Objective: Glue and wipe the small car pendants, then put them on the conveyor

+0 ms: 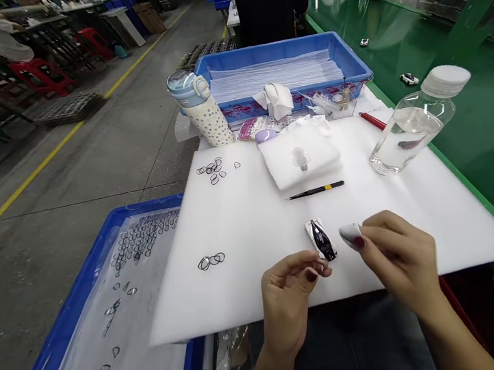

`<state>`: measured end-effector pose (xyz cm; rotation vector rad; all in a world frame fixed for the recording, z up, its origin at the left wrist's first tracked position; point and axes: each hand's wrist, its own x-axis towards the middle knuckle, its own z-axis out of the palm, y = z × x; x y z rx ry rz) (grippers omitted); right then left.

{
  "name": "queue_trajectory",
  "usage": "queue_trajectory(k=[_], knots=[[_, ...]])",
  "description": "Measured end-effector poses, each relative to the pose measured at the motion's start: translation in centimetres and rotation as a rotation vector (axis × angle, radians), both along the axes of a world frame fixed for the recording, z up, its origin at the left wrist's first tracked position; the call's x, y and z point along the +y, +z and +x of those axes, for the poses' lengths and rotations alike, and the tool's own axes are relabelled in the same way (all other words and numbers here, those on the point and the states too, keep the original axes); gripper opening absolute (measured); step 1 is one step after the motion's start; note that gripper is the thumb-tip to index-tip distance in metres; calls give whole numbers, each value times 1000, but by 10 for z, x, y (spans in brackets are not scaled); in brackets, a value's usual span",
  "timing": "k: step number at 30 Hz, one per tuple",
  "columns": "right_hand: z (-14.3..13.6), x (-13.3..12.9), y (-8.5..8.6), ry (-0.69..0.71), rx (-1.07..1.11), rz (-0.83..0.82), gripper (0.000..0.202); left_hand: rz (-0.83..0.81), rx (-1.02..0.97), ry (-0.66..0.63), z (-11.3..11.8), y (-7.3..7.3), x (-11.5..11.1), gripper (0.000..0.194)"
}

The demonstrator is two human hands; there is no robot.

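Observation:
A small black-and-white toy car [321, 241] rests on the white foam sheet [244, 223] near its front edge. Beside the car's lower left, my left hand [289, 291] is closed, with thumb and fingertips pinched on something too small to make out. My right hand [399, 255], to the right of the car, pinches a small grey-white curved piece [351, 235] between thumb and fingers. Thin black rings [211, 261] lie on the left of the sheet, with more rings [211, 169] farther back. Behind the car is a black tool with a yellow band [318, 190].
A clear bottle [411, 127] stands at the right, a dotted tumbler [205, 113] at the back left. Folded white cloth [301, 154] lies before a blue bin [277, 49]. A blue tray [115, 215] with black rings sits lower left. People sit beyond the green conveyor [464, 107].

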<state>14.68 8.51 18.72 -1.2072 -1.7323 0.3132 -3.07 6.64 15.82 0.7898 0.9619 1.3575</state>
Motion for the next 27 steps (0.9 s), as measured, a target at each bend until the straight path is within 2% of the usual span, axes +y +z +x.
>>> queue_trajectory(k=[2, 4, 6, 8, 10, 15, 21, 27], knots=[[0, 9, -9, -12, 63, -148, 13, 131, 317, 88, -1, 1, 2, 12], [-1, 15, -17, -2, 99, -265, 13, 316, 678, 217, 0, 2, 5, 18], [-1, 17, -22, 18, 108, -333, 14, 520, 957, 299, 4, 1, 9, 24], [-2, 17, -23, 29, 87, -389, 15, 683, 1129, 291, 8, -1, 12, 22], [-2, 16, -22, 50, 51, -436, 13, 754, 1235, 252, 11, -4, 14, 17], [-1, 15, -20, 76, 14, -477, 10, 678, 1261, 179, 10, -5, 13, 16], [-2, 17, -19, 87, -7, -496, 11, 430, 1141, 109, 2, -4, 17, 29], [-4, 18, -18, 76, -30, -500, 8, 397, 1133, 58, 0, -5, 19, 31]])
